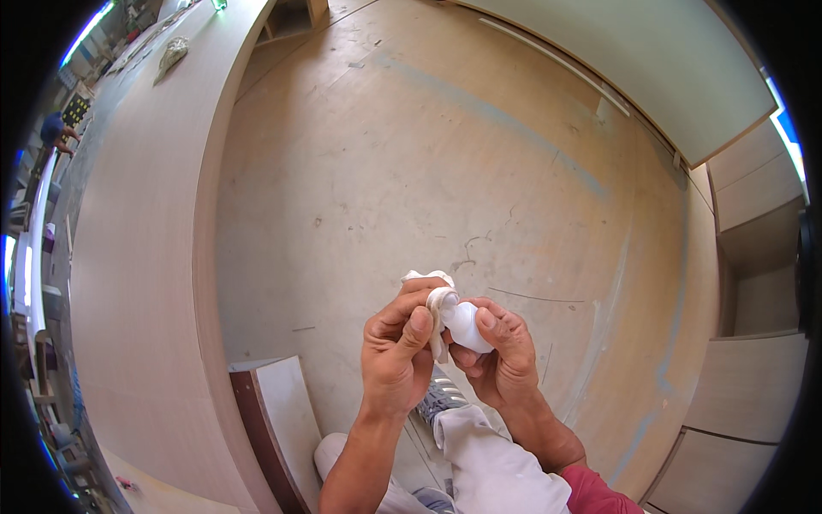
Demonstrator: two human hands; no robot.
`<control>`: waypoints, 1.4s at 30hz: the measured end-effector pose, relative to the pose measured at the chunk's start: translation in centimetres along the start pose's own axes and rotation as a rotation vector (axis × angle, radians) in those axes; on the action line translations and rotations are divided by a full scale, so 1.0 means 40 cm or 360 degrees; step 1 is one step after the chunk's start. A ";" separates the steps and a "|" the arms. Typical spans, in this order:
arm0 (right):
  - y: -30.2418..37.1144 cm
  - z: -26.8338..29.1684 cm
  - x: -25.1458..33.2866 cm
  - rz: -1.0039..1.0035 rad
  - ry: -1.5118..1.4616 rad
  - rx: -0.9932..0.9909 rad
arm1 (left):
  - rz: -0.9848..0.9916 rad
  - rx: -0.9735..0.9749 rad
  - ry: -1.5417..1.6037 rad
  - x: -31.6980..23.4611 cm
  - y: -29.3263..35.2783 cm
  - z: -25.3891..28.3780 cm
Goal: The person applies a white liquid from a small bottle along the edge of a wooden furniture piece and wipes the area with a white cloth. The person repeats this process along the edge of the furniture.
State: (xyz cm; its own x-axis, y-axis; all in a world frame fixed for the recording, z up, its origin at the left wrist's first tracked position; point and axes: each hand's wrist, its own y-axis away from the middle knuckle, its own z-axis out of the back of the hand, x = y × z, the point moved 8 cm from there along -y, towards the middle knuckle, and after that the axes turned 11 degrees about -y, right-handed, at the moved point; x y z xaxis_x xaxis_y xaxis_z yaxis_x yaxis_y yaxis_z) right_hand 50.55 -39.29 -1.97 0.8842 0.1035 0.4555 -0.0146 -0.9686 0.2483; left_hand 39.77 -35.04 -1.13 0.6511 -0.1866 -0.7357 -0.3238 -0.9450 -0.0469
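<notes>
Observed, well right of the wooden panel, a white rounded object gripped in the right hand. Noted, on its side nearer the panel, a pale cloth-like strip pinched in the left hand, between thumb and fingers. Recommend holding the object steady and working the strip with light, even thumb pressure.
</notes>
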 end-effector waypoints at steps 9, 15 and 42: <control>0.022 0.026 -0.054 -0.0348 -0.0203 -0.0153 | 0.0166 0.0093 0.0121 -0.002 0.010 0.028; 0.030 0.061 -0.114 -0.0588 -0.0712 -0.0356 | 0.0008 0.0182 -0.0243 -0.004 0.049 0.063; 0.036 0.063 -0.065 -0.0073 -0.0836 0.0054 | -0.0460 0.0517 0.0392 -0.673 -0.225 0.029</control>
State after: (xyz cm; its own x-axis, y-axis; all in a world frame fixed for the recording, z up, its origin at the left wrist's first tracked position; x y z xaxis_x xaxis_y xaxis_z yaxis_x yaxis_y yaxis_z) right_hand 49.42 -41.53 -4.96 0.9985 0.0273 -0.0473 0.0373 -0.9734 0.2260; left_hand 24.38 -21.22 18.31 0.8759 -0.0245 -0.4818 -0.2777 -0.8422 -0.4621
